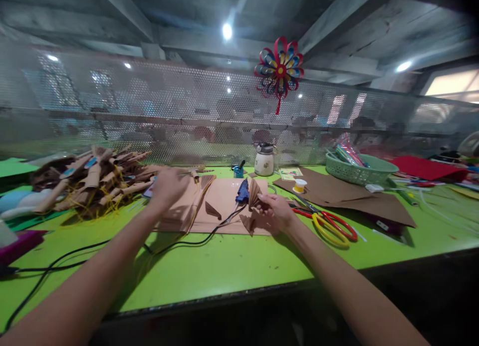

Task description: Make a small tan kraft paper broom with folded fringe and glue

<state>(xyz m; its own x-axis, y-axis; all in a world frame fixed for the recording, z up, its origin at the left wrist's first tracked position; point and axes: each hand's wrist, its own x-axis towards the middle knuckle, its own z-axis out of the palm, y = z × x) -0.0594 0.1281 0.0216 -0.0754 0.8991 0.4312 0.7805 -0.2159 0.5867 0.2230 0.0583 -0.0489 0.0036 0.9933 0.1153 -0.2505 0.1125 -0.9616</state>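
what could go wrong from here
The left forearm passes over the thin black cable of the blue handheld tool, so it might snag and drag the tool. The right hand holds a pleated brown paper piece right by the tool; a jolt could crumple it.

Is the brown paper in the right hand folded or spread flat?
Folded: the brown pleated paper in the right hand shows several fanned layers.

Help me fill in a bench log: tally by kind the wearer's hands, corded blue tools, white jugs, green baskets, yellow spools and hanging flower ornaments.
Left hand and right hand: 2
Corded blue tool: 1
White jug: 1
Green basket: 1
Yellow spool: 1
Hanging flower ornament: 1
Total: 7
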